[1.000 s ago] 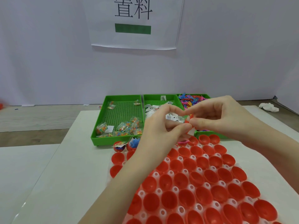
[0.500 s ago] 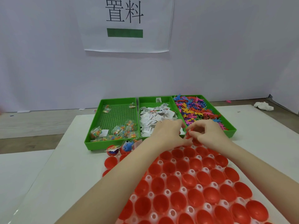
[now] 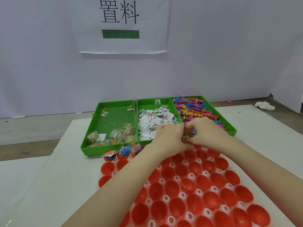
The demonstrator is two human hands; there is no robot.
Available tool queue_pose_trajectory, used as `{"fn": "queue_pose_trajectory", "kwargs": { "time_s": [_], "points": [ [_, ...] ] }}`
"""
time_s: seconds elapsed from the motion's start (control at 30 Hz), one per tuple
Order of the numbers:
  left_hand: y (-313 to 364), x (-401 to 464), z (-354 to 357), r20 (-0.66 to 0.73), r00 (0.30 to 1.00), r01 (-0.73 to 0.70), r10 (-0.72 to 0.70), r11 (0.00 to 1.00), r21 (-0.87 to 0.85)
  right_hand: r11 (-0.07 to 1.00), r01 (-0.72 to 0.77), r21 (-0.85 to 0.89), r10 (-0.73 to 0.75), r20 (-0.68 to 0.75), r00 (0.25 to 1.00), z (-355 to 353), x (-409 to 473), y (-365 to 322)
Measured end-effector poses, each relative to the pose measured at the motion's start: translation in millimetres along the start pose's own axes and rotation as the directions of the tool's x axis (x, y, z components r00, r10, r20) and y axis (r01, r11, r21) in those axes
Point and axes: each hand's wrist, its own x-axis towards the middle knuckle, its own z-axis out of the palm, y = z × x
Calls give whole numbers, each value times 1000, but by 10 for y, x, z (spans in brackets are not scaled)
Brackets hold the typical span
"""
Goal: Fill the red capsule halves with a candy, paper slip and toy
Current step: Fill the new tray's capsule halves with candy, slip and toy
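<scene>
Red capsule halves [image 3: 188,185] sit open side up in a white holder across the near table. Three halves at the far left [image 3: 114,154] hold candy, paper and a toy. My left hand [image 3: 168,136] and right hand [image 3: 208,131] meet, fingers curled down, over the far row of halves. A small blue toy [image 3: 194,131] shows between the right hand's fingertips. A pale scrap of paper slip [image 3: 185,137] peeks out at the left thumb. The half beneath the hands is hidden.
Three green trays stand side by side behind the holder: candy packets [image 3: 118,135] on the left, paper slips [image 3: 154,120] in the middle, coloured toys [image 3: 193,110] on the right. A crumpled white tissue [image 3: 264,106] lies far right. A printed sign [image 3: 121,25] hangs on the wall.
Both hands have come down from in front of the trays to the far row of capsule halves, still pressed together. The camera has tilted, so more of the trays shows.
</scene>
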Motion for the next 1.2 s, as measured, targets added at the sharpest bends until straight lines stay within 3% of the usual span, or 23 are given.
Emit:
{"fn": "queue_pose_trajectory", "kwargs": {
  "time_s": [0.1,0.17,0.27,0.33,0.4,0.5,0.57,0.67,0.8,0.97,1.1,1.2],
  "points": [
    [-41,-69,-162,-5,1000,14,-15,997,-78,997,-14,79,9,68,998,-55,14,35],
    [-160,-143,-376,-38,999,24,-35,962,-271,987,-16,162,3,79,997,-94,11,86],
    [-506,-290,-733,-192,976,-30,-104,806,-592,922,-30,385,61,-68,996,-133,66,225],
    [-842,-375,-856,-296,916,0,-272,736,-677,895,-86,437,183,-186,965,-112,148,374],
    [-1185,-449,-839,-269,867,169,-419,755,-633,934,-202,294,269,-208,940,-53,239,557],
    [-1581,-546,-660,-110,855,458,-508,837,-300,935,-337,113,334,45,941,42,307,742],
    [-1690,-595,-558,-35,845,531,-533,845,-62,924,-372,88,360,125,924,90,334,791],
    [-1715,-599,-476,-5,852,522,-524,848,89,915,-372,157,373,25,928,132,361,827],
    [-1689,-579,-405,-104,889,446,-446,894,-25,918,-363,159,370,-17,929,166,371,814],
    [-1661,-608,-356,-259,877,354,-404,909,-220,936,-318,150,330,-58,942,160,375,772],
    [-1640,-605,-350,-411,781,317,-471,865,-390,946,-300,123,312,-98,945,170,387,760],
    [-1591,-607,-415,-443,680,259,-584,757,-600,944,-312,104,328,-223,918,184,394,777]
  ]
}}
